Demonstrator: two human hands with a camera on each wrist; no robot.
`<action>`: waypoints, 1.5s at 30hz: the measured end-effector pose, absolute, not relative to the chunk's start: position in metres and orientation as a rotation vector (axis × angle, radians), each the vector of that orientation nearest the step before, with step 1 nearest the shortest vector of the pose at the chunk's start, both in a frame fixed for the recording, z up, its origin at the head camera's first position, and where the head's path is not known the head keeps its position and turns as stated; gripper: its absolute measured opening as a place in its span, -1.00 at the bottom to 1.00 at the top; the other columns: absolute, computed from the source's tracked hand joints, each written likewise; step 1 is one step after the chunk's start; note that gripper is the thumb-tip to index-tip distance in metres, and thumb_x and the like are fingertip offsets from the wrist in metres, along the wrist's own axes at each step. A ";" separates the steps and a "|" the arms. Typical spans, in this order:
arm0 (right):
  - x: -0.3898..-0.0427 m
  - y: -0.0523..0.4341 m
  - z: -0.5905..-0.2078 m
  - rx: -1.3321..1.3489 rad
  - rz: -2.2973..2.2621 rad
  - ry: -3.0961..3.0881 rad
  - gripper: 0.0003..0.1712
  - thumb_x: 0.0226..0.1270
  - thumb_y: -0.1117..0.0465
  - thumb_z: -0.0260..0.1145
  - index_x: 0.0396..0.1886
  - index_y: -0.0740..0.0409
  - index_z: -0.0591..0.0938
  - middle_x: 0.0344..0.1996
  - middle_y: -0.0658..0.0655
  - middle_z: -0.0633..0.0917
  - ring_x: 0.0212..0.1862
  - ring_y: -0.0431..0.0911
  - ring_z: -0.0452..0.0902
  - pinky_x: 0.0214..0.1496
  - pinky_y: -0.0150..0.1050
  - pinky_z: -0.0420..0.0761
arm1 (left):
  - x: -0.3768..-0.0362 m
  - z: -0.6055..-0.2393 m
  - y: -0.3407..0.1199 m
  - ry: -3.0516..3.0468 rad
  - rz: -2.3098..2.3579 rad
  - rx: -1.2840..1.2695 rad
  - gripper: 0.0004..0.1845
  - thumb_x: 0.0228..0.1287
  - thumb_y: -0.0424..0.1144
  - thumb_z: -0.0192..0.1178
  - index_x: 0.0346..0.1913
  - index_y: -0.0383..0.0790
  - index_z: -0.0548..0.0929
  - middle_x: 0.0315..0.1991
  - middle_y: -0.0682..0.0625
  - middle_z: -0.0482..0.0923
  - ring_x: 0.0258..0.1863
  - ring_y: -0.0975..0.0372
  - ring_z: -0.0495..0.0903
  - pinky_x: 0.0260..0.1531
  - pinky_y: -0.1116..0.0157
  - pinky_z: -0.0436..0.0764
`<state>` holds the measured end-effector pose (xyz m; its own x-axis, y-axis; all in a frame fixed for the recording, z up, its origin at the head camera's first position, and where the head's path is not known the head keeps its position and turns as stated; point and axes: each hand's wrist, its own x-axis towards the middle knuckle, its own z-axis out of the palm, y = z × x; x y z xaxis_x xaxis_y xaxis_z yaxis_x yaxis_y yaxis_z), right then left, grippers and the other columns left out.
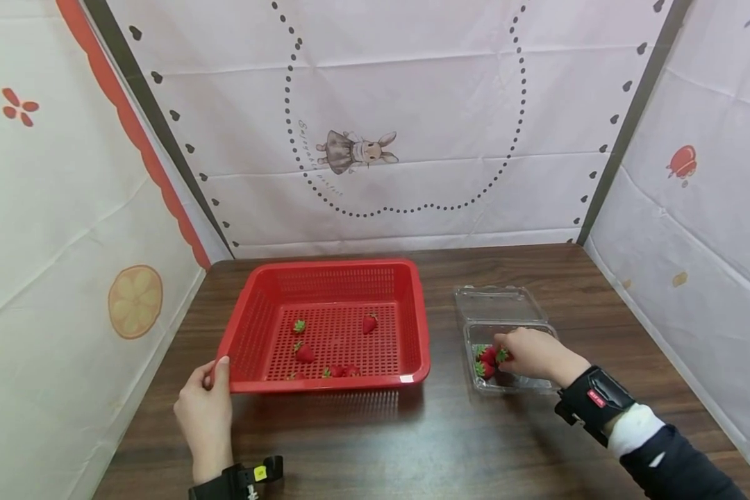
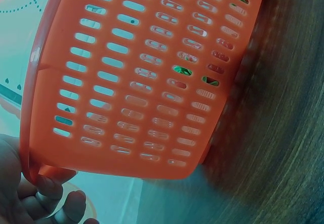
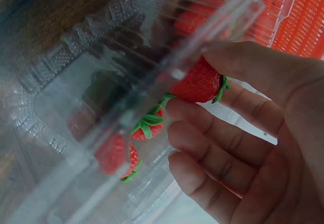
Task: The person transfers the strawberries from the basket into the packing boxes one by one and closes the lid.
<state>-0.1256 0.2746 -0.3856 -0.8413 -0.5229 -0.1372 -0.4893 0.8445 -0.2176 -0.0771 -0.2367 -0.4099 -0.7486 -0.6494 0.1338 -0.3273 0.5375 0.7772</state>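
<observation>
My left hand [image 1: 207,420] grips the front left corner of a red plastic basket [image 1: 331,385], thumb on top of the rim. Several strawberries [image 1: 304,353] lie spread over the basket's slotted floor. To the right, my right hand [image 1: 530,353] reaches into a clear hinged plastic box [image 1: 496,305] with its lid folded back. Between thumb and fingers it pinches a strawberry [image 3: 197,84], whose green leaves face the palm in the right wrist view. Other strawberries [image 3: 115,155] sit in the box beside the fingertips. The box wall partly blurs them.
Basket and box stand on a dark wooden table [image 1: 375,444], with a strip of tabletop between them. White printed cloth [image 1: 412,104] hangs at the back and along both sides. A black band [image 1: 596,403] with a device is strapped on the right wrist.
</observation>
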 end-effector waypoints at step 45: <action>-0.134 0.272 -0.378 -0.732 -0.336 2.828 -0.69 0.28 0.13 0.47 -0.07 0.20 0.68 -0.39 0.00 0.72 -0.47 -0.26 0.56 -0.40 -0.19 0.59 | -0.076 -0.414 -0.237 -2.350 -1.055 0.770 -0.43 0.49 0.10 0.06 0.10 -0.40 0.66 -0.24 -0.30 0.66 -0.33 -0.04 0.55 -0.46 0.24 0.34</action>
